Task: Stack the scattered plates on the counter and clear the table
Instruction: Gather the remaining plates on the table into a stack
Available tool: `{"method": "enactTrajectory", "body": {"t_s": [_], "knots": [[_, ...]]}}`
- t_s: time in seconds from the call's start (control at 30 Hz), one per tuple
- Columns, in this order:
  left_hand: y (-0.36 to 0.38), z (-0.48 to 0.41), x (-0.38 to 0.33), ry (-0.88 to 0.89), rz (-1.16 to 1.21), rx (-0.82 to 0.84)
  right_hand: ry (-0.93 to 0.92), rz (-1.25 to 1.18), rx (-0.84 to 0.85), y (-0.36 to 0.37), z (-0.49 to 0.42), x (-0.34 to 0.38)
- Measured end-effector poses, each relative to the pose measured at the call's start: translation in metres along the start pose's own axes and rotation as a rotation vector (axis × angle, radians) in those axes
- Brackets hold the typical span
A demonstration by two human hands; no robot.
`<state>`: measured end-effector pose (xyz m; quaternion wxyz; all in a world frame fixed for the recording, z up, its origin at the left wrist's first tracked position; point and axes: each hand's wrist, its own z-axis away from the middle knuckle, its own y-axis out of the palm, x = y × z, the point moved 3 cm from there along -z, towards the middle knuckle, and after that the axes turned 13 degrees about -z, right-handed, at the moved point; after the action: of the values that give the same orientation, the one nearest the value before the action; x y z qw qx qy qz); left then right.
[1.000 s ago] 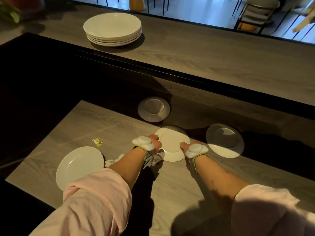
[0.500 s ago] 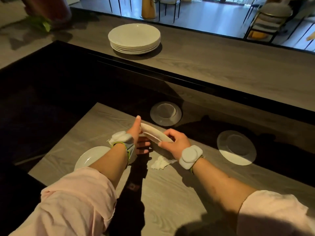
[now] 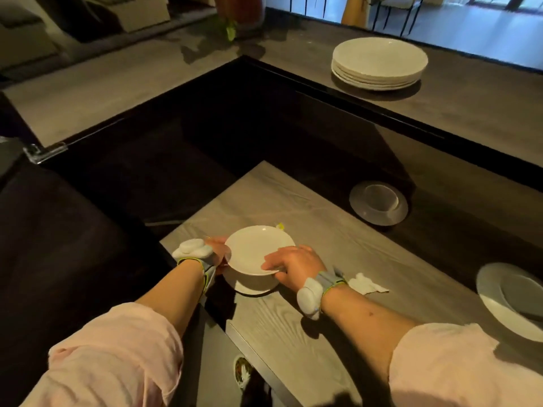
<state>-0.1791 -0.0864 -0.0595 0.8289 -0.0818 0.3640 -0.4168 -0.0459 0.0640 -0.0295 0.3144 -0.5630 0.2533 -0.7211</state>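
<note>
Both of my hands hold a white plate (image 3: 255, 249) just above another white plate (image 3: 252, 287) that lies near the table's left corner. My left hand (image 3: 219, 251) grips the held plate's left rim. My right hand (image 3: 296, 265) grips its near right rim, fingers on top. A stack of several white plates (image 3: 379, 63) stands on the raised counter at the back right. A shaded plate with a bowl on it (image 3: 379, 204) lies at the table's far edge, and one more plate (image 3: 511, 301) lies at the right edge.
A crumpled white napkin (image 3: 365, 284) lies on the wooden table (image 3: 308, 333) just right of my right wrist. A small yellow scrap (image 3: 280, 226) sits behind the held plate. A dark recess separates the table from the counter (image 3: 470, 98). A plant pot (image 3: 241, 13) stands at the counter's corner.
My hands lifted the middle plate off the table and carried it left, over the plate at the left corner. The view swung left with them.
</note>
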Motion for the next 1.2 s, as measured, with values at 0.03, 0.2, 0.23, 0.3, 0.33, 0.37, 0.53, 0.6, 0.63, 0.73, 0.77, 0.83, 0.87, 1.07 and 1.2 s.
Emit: {"method": "enactTrajectory", "body": {"t_s": [0.03,0.2,0.23,0.3,0.33,0.37,0.53,0.6,0.63,0.73,0.77,0.83,0.87,1.07,1.2], "knots": [[0.0,-0.003,0.006,-0.015,0.014,0.002,0.003,0.022,0.021,0.005,-0.003,0.001],[-0.006,-0.01,0.021,-0.003,0.137,-0.008,-0.019,0.077,0.104,0.02,-0.012,-0.003],[-0.006,-0.01,0.022,0.012,0.138,-0.015,-0.02,0.083,0.115,0.023,-0.014,-0.004],[-0.009,-0.014,0.023,0.029,0.09,-0.049,-0.021,0.121,0.159,0.029,-0.018,-0.009],[-0.009,-0.015,0.02,0.046,0.076,-0.053,-0.026,0.153,0.189,0.032,-0.019,-0.012],[-0.009,-0.016,0.019,0.069,0.064,-0.042,-0.036,0.187,0.21,0.035,-0.019,-0.014],[-0.009,-0.016,0.01,0.085,-0.294,-0.058,-0.022,0.025,0.055,0.026,-0.019,-0.022],[-0.004,-0.019,-0.007,0.144,-0.321,-0.135,0.047,-0.127,-0.172,0.006,-0.017,-0.036],[0.001,-0.022,-0.017,0.195,-0.268,-0.169,0.102,-0.164,-0.275,-0.006,-0.017,-0.047],[0.029,-0.022,-0.052,0.283,-0.131,-0.168,0.336,-0.155,-0.436,-0.04,-0.011,-0.093],[0.04,-0.022,-0.06,0.312,-0.133,-0.123,0.396,-0.147,-0.441,-0.047,-0.011,-0.105],[0.069,-0.018,-0.08,0.343,-0.19,-0.023,0.505,-0.15,-0.437,-0.062,-0.008,-0.132],[0.082,-0.016,-0.09,0.35,-0.194,0.018,0.557,-0.159,-0.434,-0.069,-0.006,-0.143],[0.147,-0.005,-0.134,0.321,-0.186,0.255,0.638,-0.121,-0.417,-0.1,-0.002,-0.177],[0.167,-0.011,-0.145,0.312,-0.223,0.284,0.667,-0.123,-0.361,-0.109,-0.005,-0.183]]}}
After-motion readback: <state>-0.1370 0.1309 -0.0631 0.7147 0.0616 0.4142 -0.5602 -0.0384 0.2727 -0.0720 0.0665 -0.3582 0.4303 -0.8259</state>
